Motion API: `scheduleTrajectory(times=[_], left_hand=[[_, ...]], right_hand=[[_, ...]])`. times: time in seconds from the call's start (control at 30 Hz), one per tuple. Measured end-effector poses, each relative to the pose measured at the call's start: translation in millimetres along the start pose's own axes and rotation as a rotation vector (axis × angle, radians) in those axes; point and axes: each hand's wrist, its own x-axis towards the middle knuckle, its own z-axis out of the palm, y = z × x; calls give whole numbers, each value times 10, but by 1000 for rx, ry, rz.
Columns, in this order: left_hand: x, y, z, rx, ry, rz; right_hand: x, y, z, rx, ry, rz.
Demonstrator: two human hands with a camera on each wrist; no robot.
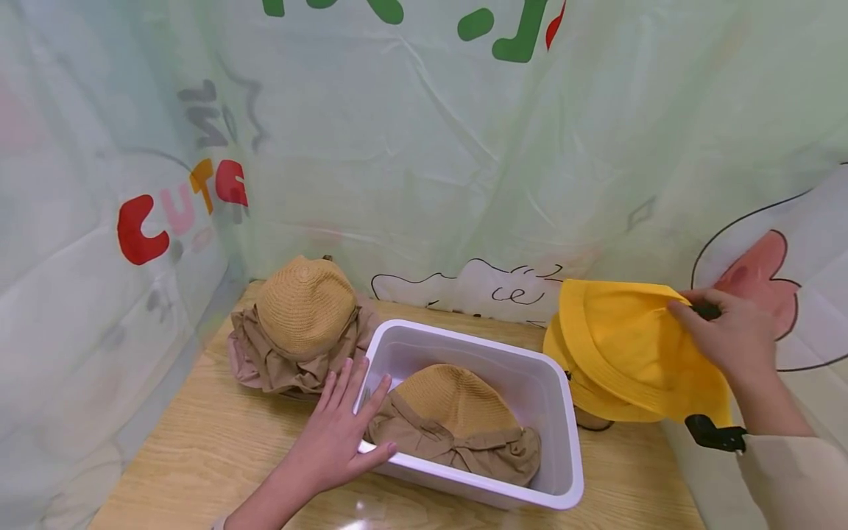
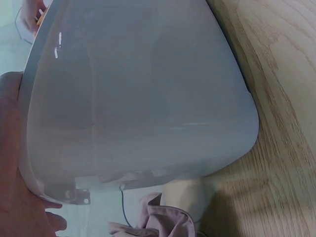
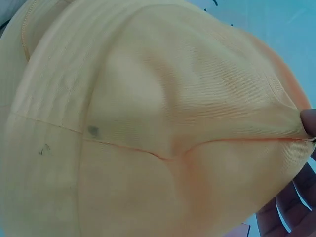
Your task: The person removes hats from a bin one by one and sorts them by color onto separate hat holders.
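Observation:
My right hand (image 1: 735, 335) pinches the crown of a yellow bucket hat (image 1: 636, 338) at the right, lifting it so that its brim tilts to the left. Another yellow hat (image 1: 563, 346) lies partly hidden behind and below it. In the right wrist view, the held hat's crown (image 3: 197, 98) fills most of the picture. My left hand (image 1: 338, 442) rests with straight, spread fingers on the left rim of a white plastic bin (image 1: 464, 331). Inside the bin lies a straw hat (image 1: 457, 397) with a brown cloth brim and bow.
More straw hats (image 1: 305, 305) with brown cloth brims sit to the left of the bin, seemingly stacked. The wooden table (image 1: 192, 456) carries everything. Pale printed curtains (image 1: 397, 147) hang behind and at both sides.

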Motion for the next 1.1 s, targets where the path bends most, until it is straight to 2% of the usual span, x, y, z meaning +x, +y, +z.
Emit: scheduleTrajectory(times=[0.2, 0.4, 0.47, 0.57, 0.63, 0.7, 0.83, 0.9, 1.0, 1.1], left_hand=[[6, 32, 4, -26, -11, -9], [34, 46, -9, -15, -51, -28], [56, 47, -51, -6, -66, -34], [159, 48, -192, -4, -84, -27], [296, 81, -308, -37, -88, -2], [485, 155, -406, -84, -85, 50], [913, 447, -527, -185, -65, 181], [1131, 618, -556, -228, -51, 242], [1443, 837, -548, -275, -33, 299], [1741, 1004, -507, -289, -59, 303]], right_hand=[[-9, 24, 81, -3, 19, 19], [-55, 75, 195, 38, -26, 64], [-58, 95, 219, 55, -36, 82], [-38, 109, 268, 73, -31, 92], [-17, 119, 299, 74, -19, 83], [-7, 122, 332, 66, 5, 69], [-5, 133, 393, 79, -1, 41], [-15, 129, 423, 94, -10, 30], [-31, 129, 459, 120, -28, 33], [-50, 126, 489, 142, -45, 17]])
